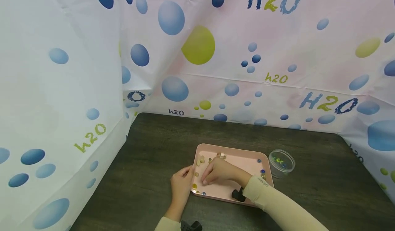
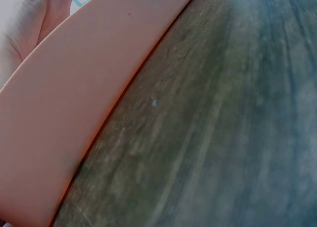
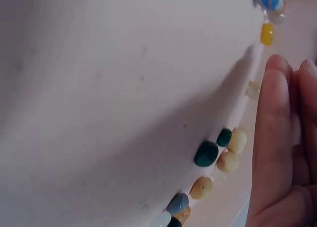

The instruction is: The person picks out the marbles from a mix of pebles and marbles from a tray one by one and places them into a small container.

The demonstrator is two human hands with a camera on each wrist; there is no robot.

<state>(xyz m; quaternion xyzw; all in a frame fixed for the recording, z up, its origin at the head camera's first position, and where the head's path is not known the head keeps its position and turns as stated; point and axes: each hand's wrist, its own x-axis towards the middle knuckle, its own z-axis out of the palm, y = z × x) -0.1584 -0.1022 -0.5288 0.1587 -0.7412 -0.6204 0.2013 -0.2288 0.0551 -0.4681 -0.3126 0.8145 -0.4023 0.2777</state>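
Pink and shallow, a rectangular raised-rim tray (image 1: 243,159) rests on a dark wood-grain tabletop (image 1: 160,148) right of centre in the lower frame, its walls probably keeping small loose beads (image 1: 262,171) from rolling away. At the tray's left edge, a person's left hand (image 1: 181,184) touches the rim, seemingly to steady it; whether thumb and fingers clamp the wall cannot be told. The right hand (image 1: 222,171) reaches over from the lower right, fingertips close together and pointed down inside the tray's left half, a pose suited to handling tiny pieces, though whether they pinch a bead cannot be told. Round beige beads (image 3: 201,187) and glossy dark green beads (image 3: 206,153) line the wall at lower right of the right wrist view, while a clear round plastic tub (image 1: 279,174) holding yellow-green and blue pieces (image 1: 279,161) stands just beside the tray's right edge, presumably for easy reach.
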